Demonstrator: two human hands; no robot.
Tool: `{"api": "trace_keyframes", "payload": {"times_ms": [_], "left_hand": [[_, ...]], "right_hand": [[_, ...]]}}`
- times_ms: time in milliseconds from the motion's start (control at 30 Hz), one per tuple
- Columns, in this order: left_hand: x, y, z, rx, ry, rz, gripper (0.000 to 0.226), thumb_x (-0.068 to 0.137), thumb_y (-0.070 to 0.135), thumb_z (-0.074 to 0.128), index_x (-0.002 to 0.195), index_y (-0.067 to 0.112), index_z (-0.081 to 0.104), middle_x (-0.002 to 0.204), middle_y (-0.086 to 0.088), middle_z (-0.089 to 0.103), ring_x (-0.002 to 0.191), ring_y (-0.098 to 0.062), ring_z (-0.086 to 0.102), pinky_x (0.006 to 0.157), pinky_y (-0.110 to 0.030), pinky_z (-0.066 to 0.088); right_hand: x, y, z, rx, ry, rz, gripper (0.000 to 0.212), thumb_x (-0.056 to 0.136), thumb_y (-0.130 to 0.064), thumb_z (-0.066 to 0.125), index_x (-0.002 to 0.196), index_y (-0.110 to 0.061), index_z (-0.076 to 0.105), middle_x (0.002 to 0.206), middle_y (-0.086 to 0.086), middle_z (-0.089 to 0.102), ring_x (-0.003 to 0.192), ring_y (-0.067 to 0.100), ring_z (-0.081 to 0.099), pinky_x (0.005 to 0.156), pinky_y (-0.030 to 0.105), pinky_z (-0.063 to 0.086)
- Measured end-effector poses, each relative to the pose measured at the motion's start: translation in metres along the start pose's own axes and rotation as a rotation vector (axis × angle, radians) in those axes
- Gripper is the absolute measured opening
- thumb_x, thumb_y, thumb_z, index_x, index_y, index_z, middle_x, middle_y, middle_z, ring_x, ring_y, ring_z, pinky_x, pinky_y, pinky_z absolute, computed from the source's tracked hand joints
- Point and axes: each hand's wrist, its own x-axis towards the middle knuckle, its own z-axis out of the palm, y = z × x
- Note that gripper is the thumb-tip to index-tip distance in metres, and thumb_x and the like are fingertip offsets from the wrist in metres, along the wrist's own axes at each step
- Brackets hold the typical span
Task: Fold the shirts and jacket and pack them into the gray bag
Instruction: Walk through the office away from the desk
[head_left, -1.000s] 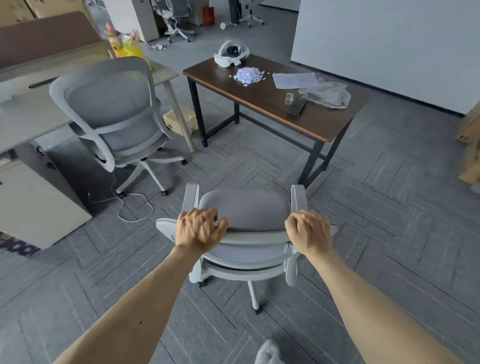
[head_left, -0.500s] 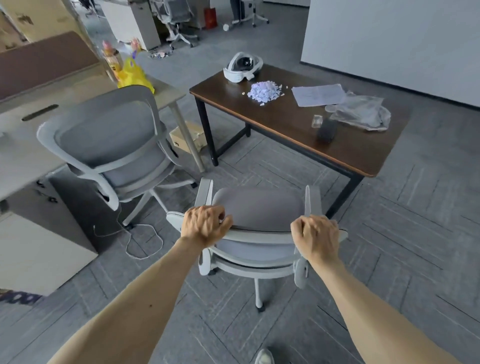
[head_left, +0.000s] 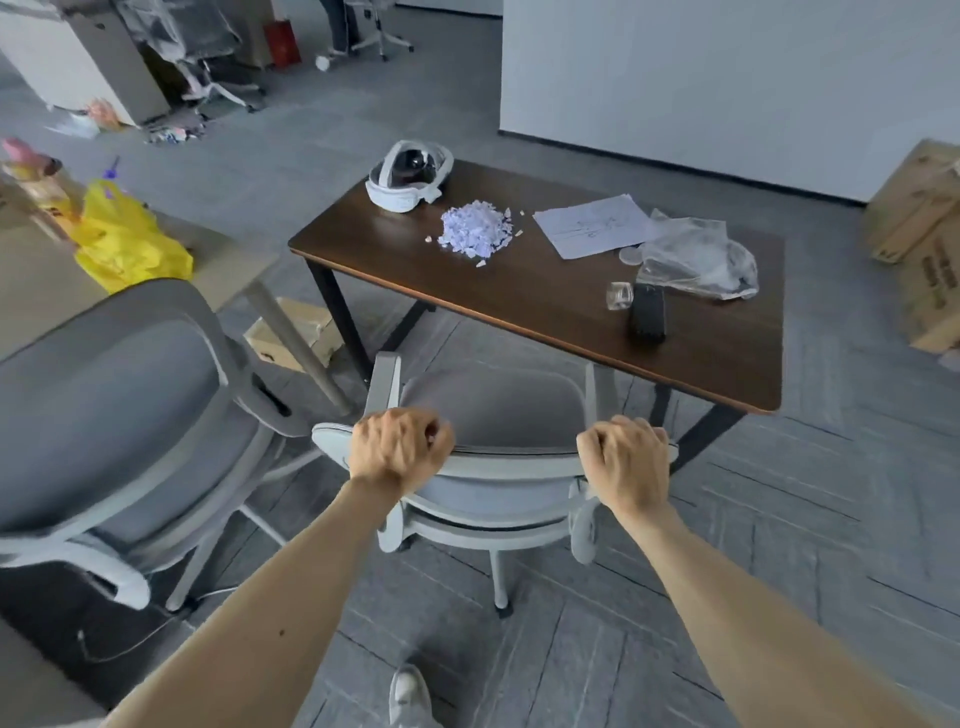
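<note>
Hands are gripping a gray office chair (head_left: 498, 410): the left hand (head_left: 397, 449) and right hand (head_left: 623, 465) are each clamping the top rim of its backrest. The chair is sitting just near of a dark wooden table (head_left: 571, 317) that is carrying a white headset (head_left: 408, 176), paper scraps (head_left: 475, 234) and a clear plastic bag (head_left: 696, 260). Shirts, jacket and gray bag are not showing anywhere in view.

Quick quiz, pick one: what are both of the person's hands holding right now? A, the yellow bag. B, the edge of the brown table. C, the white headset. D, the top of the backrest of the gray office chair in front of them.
D: the left hand and the right hand are both closed over the top edge of the gray chair's backrest, short of the brown table.
</note>
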Motion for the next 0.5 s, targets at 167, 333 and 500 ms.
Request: {"api": "trace_keyframes", "payload": {"times_ms": [167,333,500], "left_hand": [[0.092,-0.041,-0.001,0.022,-0.069,0.063,0.048,0.085,0.051,0.028,0.072,0.017,0.059,0.075,0.003,0.065,0.070,-0.025,0.061,0.070,-0.030,0.035],[0.182,-0.073,0.002,0.056,-0.076,0.096,0.042,0.094,0.046,0.041,0.071,0.016,0.059,0.066,0.003,0.052,0.067,-0.026,0.052,0.067,-0.030,0.033],[0.252,-0.095,0.011,0.029,-0.077,0.120,0.041,0.093,0.039,0.042,0.064,0.013,0.054,0.056,0.005,0.045,0.063,-0.026,0.048,0.069,-0.032,0.030]], "right_hand": [[0.065,-0.040,0.035,0.001,0.030,0.055,0.040,0.079,-0.029,0.034,0.044,-0.012,0.044,0.047,-0.001,0.040,0.051,0.022,0.039,0.060,0.032,0.029],[0.133,-0.068,0.071,-0.011,0.053,0.136,0.039,0.077,-0.028,0.035,0.042,-0.012,0.044,0.047,0.000,0.042,0.051,0.024,0.042,0.060,0.033,0.029],[0.191,-0.086,0.102,-0.023,0.086,0.135,0.039,0.077,-0.024,0.036,0.041,-0.012,0.041,0.046,0.000,0.038,0.047,0.024,0.036,0.058,0.031,0.026]]}}
